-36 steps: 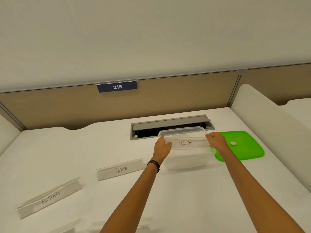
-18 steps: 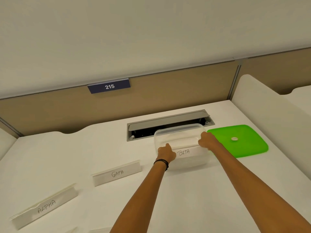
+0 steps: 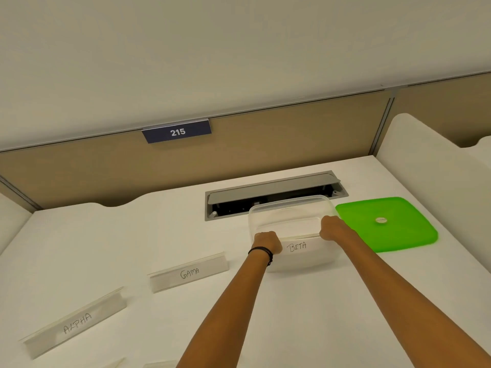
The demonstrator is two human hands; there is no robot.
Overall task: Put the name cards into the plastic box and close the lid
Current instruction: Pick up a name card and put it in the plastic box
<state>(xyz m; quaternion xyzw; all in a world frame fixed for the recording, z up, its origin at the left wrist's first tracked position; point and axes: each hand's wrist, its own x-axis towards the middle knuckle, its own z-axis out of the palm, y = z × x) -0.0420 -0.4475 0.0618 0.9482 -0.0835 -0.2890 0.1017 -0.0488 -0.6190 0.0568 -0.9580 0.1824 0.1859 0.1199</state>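
- lid, right of frame: bright green, with a small pale disc at its middle.
- plastic box: clear, faintly milky.
- BETA card, GAMA card, ALPHA card: white, black handwritten letters.
- sign, upper centre: dark blue, white "215".
- partition: tan.
- desk: white.
- hatch: grey, black inside.
- wristband: black.

3 lettered name cards: BETA, GAMA, ALPHA; 1 plastic box; 1 green lid; 2 hands, left and right.

Office, partition, desk number plate 215
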